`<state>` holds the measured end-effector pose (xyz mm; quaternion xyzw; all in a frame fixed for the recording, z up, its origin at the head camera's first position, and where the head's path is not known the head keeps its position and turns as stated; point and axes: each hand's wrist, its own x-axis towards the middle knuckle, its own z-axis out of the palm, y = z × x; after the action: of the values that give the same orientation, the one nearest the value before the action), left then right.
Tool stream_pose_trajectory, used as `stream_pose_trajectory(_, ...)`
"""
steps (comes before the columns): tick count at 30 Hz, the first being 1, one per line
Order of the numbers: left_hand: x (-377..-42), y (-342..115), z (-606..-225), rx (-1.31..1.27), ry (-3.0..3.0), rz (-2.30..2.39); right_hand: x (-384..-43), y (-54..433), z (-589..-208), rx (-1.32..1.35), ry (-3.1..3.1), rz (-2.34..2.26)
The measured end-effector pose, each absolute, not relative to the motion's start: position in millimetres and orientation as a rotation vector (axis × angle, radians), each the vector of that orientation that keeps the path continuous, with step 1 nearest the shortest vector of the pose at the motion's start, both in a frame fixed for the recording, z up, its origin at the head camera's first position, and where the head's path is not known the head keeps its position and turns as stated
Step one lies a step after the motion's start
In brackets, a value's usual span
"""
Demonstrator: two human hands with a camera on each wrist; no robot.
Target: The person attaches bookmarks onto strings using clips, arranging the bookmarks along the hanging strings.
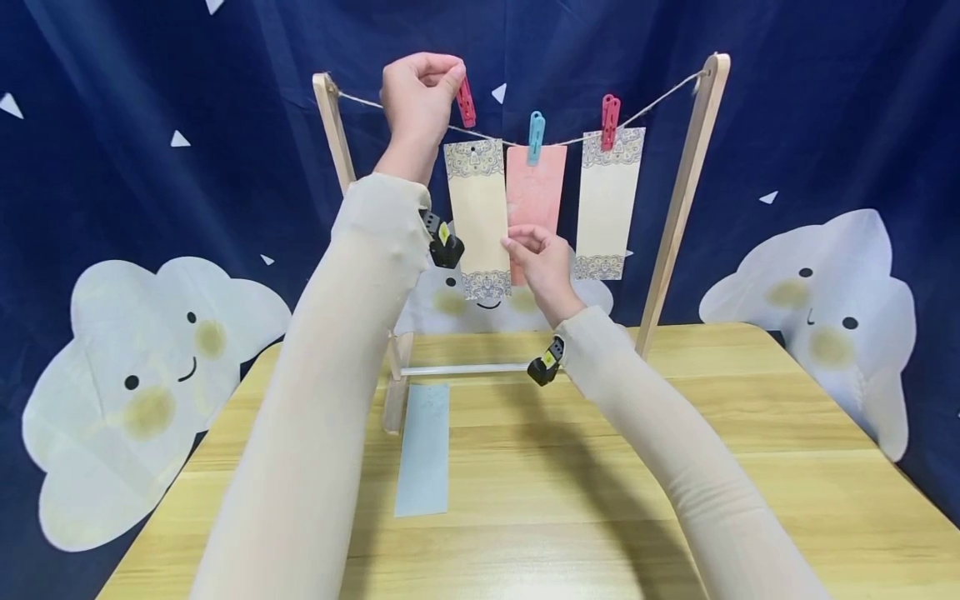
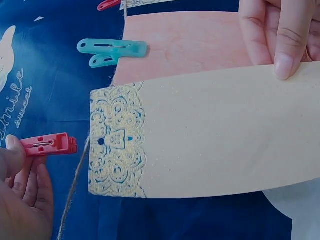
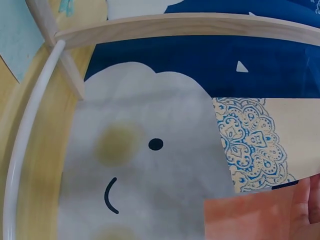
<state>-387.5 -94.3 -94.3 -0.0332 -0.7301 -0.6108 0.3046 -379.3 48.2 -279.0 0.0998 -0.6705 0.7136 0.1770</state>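
A red clothespin (image 1: 466, 103) is pinched between the thumb and fingers of my left hand (image 1: 420, 96), just above the twine line (image 1: 483, 135). My right hand (image 1: 545, 265) grips the right edge of a cream card (image 1: 480, 217) with patterned ends. The card's top edge, with a small punched hole, is right at the line, as the left wrist view shows. Behind my right fingers hangs a pink card (image 1: 536, 187), held to the line by a teal clothespin (image 1: 536, 137). Farther right, another red clothespin (image 1: 610, 122) holds a second cream card (image 1: 609, 204).
The line runs between two wooden posts (image 1: 682, 200), joined low down by a white rod (image 1: 465, 368). A light blue card (image 1: 423, 450) lies on the wooden table (image 1: 510, 533). Behind hangs a dark blue curtain (image 1: 225, 167) with white clouds.
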Motion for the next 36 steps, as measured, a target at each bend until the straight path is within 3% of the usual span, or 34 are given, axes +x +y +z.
stream_pose_trajectory(36, -389, -92, -108, -0.023, -2.118, -1.531, -383, 47, -282, 0.272, -1.902, 1.949)
